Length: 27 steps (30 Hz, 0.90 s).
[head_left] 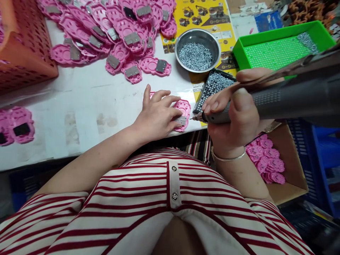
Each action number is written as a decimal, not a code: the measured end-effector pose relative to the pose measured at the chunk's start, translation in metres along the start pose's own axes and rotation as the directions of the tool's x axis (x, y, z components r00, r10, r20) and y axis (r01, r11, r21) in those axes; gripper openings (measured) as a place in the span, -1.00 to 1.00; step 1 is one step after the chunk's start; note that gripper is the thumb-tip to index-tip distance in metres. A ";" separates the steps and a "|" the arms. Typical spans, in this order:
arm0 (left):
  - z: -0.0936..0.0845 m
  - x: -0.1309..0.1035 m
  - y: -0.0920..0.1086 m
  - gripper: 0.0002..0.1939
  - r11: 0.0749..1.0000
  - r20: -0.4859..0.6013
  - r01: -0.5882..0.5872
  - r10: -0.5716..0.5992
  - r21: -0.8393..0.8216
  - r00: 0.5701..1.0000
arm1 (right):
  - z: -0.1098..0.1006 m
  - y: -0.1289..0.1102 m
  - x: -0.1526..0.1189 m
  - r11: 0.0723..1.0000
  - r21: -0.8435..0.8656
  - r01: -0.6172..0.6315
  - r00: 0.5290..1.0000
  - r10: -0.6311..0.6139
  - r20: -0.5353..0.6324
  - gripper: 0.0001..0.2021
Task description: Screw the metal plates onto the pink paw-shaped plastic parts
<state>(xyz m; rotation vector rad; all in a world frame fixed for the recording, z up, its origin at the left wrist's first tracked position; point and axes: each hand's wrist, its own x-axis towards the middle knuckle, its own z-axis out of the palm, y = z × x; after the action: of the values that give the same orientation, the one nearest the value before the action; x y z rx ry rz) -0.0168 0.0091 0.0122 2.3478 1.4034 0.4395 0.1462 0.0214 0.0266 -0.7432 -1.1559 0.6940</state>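
Near the table's front edge, my left hand (158, 115) is on a pink plastic part (185, 106), thumb and index finger at its grey metal plate (182, 121), the other fingers spread. A bit of another pink piece (152, 94) peeks out beyond that hand. My right hand (233, 113) is closed around a dark electric screwdriver (289, 95). Its thin bit (193, 118) points left, just right of the pink part. Beyond the screwdriver lies a dark perforated tray (209, 88) holding small screws.
A steel bowl (177, 58) of screws stands beyond my hands, near a green tray (239, 58). Pink parts with plates (127, 32) are heaped at the back, beside an orange basket (32, 53). More lie left (22, 122). A cardboard box (294, 166) at lower right holds pink pieces.
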 end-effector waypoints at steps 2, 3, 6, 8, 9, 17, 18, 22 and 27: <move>0.001 -0.001 0.000 -0.86 1.000 -0.016 -0.009 0.009 0.013 1.000 | 0.000 0.003 0.000 1.000 -0.014 -0.005 1.000 0.005 0.025 -0.65; 0.001 -0.001 0.000 -0.86 1.000 -0.019 -0.013 0.013 0.016 1.000 | 0.001 0.004 0.000 1.000 -0.005 0.014 1.000 -0.014 0.020 -0.65; 0.002 -0.002 0.000 -0.86 1.000 -0.016 -0.020 0.020 0.024 1.000 | 0.004 0.004 0.001 0.999 -0.001 0.048 0.999 -0.048 -0.015 -0.65; 0.001 -0.001 0.000 -0.86 1.000 -0.010 -0.019 0.019 0.023 1.000 | 0.005 0.004 0.002 0.999 -0.002 0.051 0.998 -0.051 -0.029 -0.65; 0.001 -0.001 0.001 -0.85 1.000 -0.007 -0.019 0.019 0.020 1.000 | 0.005 0.004 0.003 0.999 0.003 0.043 0.999 -0.043 -0.024 -0.66; 0.001 -0.001 0.002 -0.86 0.999 -0.004 -0.032 0.032 0.003 0.999 | 0.003 0.007 0.001 0.995 0.076 0.064 0.998 -0.063 -0.015 -0.72; 0.001 -0.001 0.002 -0.86 0.999 -0.007 -0.032 0.032 0.006 0.999 | 0.004 0.007 0.000 0.997 0.050 0.063 0.998 -0.062 -0.016 -0.71; 0.002 -0.001 0.000 -0.86 1.000 -0.008 -0.031 0.031 -0.002 0.999 | 0.004 0.009 0.001 0.998 -0.023 0.056 0.998 -0.056 -0.024 -0.64; 0.002 0.000 0.001 -0.85 1.000 0.021 -0.028 0.028 0.009 0.999 | 0.003 0.011 0.001 0.999 -0.003 0.045 0.999 -0.045 -0.001 -0.68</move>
<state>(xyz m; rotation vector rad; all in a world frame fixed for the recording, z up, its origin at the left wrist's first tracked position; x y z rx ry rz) -0.0148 0.0081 0.0108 2.3751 1.3678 0.4163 0.1425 0.0293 0.0188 -0.7183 -1.1699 0.6542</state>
